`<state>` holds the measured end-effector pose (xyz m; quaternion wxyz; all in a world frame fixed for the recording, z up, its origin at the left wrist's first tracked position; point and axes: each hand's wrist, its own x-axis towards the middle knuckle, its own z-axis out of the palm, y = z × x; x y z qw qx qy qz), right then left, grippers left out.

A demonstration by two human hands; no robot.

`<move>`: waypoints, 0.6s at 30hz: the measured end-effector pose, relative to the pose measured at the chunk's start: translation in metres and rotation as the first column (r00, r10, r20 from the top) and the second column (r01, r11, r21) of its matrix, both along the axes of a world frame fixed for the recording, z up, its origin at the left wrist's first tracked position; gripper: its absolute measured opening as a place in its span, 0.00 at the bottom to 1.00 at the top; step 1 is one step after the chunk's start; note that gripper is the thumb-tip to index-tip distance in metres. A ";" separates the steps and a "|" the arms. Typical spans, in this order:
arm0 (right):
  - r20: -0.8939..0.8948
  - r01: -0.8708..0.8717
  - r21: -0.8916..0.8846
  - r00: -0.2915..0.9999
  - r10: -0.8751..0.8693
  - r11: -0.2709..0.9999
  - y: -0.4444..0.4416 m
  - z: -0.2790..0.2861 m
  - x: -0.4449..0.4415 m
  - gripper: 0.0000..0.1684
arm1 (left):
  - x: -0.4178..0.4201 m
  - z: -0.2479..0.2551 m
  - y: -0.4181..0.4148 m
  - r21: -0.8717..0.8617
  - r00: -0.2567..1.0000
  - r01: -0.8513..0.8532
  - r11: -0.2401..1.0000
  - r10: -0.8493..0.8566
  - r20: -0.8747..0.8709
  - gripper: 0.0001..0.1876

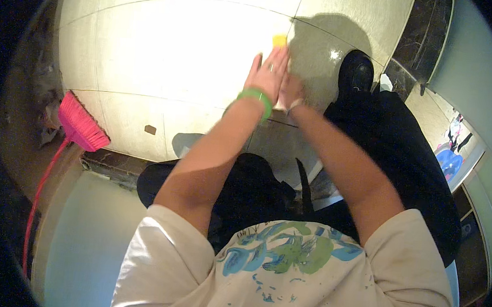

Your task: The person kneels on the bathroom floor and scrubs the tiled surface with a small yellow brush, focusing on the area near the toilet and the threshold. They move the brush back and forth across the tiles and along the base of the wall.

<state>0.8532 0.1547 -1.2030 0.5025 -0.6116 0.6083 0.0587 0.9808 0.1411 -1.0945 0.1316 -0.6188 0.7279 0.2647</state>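
Note:
Palm side hidden, my left hand [268, 74] reaches forward over pale floor tiles [120, 55] with its fingers stretched out and the thumb spread apart. It wears a ring and a green bangle [255, 97]. A small yellow piece [279, 40] shows just past its fingertips; its material is unclear, and whether the fingers touch it cannot be told. Close against the left hand, partly behind it, is my right hand [292, 90], blurred and in shadow. A thin band circles its wrist. What either palm holds is hidden.
A pink broom [83, 123] leans at the left, its handle running down. A small brown scrap [150, 129] lies on the tiles. At the right are a black shoe [356, 71], a dark stone sill [421, 33], a frosted panel [482, 84] and a blue item [449, 162].

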 end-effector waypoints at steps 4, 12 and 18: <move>-0.130 0.167 0.184 0.981 -0.144 0.969 0.087 0.080 0.022 0.32 | -0.001 -0.015 0.117 0.037 0.989 -0.101 0.994 0.104 -0.102 0.35; 0.020 0.446 0.070 0.894 -0.448 0.892 -0.090 0.056 0.058 0.33 | 0.028 -0.004 -0.077 -0.021 0.998 0.021 1.000 -0.022 -0.051 0.46; -0.067 0.306 0.143 0.952 -0.300 0.941 0.057 0.051 0.041 0.35 | 0.019 -0.021 0.047 0.033 0.996 0.017 0.999 -0.014 -0.083 0.34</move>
